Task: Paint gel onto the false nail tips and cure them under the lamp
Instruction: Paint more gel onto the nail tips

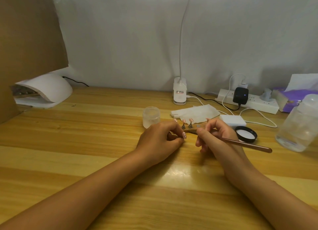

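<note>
Right now the left hand (160,138) pinches a pink nail tip (184,135) between curled fingers. The right hand (215,136), close beside it, grips a brush (244,143) whose bristle end sits at that tip. Trouble looks easy here: a tremble could drag gel over the edge onto the fingers. Two more tips on little stands (190,122) wait just behind the knuckles, and a careless lift could topple them. The curing lamp (48,90) sits well apart at the far left, so a wet tip may smear on the way.
</note>
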Action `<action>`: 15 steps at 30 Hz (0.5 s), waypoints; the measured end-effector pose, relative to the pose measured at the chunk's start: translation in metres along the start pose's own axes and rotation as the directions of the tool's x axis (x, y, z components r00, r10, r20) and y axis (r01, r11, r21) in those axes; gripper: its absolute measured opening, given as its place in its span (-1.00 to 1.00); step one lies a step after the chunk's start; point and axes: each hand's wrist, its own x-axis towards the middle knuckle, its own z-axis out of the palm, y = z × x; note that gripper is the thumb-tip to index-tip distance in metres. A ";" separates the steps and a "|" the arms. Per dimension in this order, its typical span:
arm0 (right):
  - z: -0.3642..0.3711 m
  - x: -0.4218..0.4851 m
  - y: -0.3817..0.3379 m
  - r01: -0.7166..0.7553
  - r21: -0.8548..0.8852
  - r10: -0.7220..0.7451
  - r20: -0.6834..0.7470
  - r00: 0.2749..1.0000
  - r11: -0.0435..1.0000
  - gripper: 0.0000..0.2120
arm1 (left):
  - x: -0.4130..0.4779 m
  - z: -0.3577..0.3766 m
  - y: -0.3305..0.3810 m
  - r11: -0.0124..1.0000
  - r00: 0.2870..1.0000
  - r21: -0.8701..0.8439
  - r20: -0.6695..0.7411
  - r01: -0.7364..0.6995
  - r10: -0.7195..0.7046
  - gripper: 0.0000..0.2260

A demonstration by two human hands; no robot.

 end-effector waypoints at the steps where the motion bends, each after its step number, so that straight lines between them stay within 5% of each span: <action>1: 0.000 0.000 -0.001 0.002 -0.022 -0.002 0.008 1.000 1.000 -0.89 | 0.000 0.000 0.000 1.000 1.000 -0.002 0.006 -0.005 0.005 -0.91; 15: 0.003 -0.002 -0.005 0.018 -0.089 -0.010 0.082 0.997 0.996 -0.90 | -0.001 0.000 0.000 0.999 0.999 -0.042 0.027 -0.031 0.032 -0.90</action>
